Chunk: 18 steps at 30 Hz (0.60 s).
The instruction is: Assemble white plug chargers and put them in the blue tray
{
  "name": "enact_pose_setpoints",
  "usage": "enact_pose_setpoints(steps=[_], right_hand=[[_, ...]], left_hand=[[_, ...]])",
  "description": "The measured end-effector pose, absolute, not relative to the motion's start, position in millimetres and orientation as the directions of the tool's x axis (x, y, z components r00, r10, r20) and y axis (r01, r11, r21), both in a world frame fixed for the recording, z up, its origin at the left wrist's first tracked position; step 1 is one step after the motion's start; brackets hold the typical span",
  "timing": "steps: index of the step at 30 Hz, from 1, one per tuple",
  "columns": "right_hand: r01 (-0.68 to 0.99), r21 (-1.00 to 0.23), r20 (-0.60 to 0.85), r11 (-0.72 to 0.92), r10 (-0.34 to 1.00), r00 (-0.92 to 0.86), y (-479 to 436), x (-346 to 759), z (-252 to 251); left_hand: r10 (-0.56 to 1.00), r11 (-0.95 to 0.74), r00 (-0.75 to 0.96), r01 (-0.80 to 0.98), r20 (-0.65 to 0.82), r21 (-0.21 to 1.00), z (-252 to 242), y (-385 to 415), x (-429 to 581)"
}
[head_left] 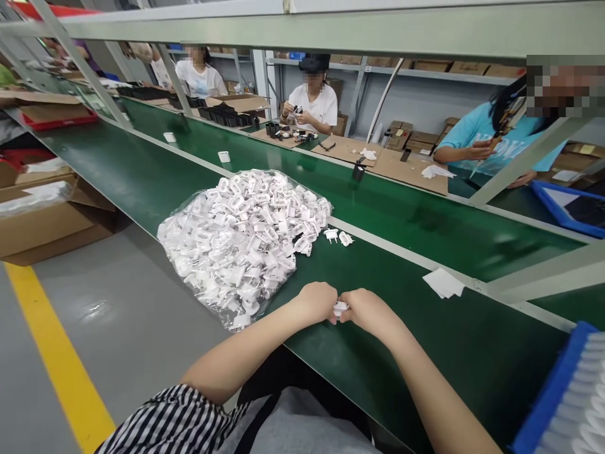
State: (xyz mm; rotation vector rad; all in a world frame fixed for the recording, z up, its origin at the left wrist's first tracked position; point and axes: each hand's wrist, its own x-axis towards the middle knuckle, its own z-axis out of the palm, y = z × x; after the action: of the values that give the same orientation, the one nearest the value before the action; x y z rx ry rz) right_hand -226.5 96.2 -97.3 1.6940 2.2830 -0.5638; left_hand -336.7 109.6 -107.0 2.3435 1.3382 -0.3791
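Observation:
Both of my hands meet above the green work surface (406, 353), near its front edge. My left hand (319, 302) and my right hand (362, 308) are closed on a small white plug part (340, 308) between them; the fingers cover much of it. Just left of my hands, a clear plastic bag spills a large heap of white plug parts (246, 233). Beyond my hands, two loose pieces lie apart from the heap: a white plug (331, 235) and another plug (346, 239) with its pins showing.
White paper (444, 282) lies at the right. A blue tray (558, 391) of white parts stands at the lower right. A metal frame (520, 290) crosses the right side. Behind the green belt (425, 221), several people sit at work. Cardboard boxes (57, 221) stand at the left.

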Motion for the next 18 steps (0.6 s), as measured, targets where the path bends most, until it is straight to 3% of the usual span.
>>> enact_pose_setpoints(steps=[5, 8, 12, 18], right_hand=[[0.953, -0.147, -0.398, 0.265, 0.866, -0.302, 95.4, -226.8, -101.4], [0.957, -0.177, -0.369, 0.229, 0.886, -0.28, 95.6, -215.8, -104.7], [0.996, -0.079, -0.349, 0.036, 0.935, -0.062, 99.6, -181.8, -100.7], [0.972, -0.082, -0.314, -0.218, 0.932, 0.183, 106.8, -130.9, -93.5]], left_hand=[[0.75, -0.444, 0.491, 0.87, -0.444, 0.213, -110.0, 105.1, -336.5], [0.837, -0.372, 0.394, 0.918, -0.379, 0.134, -108.3, 116.0, -344.1], [0.97, -0.155, 0.167, 0.985, -0.174, 0.081, -103.3, 156.8, -367.1], [0.986, -0.049, 0.072, 0.986, -0.148, 0.158, -112.7, 197.0, -386.8]])
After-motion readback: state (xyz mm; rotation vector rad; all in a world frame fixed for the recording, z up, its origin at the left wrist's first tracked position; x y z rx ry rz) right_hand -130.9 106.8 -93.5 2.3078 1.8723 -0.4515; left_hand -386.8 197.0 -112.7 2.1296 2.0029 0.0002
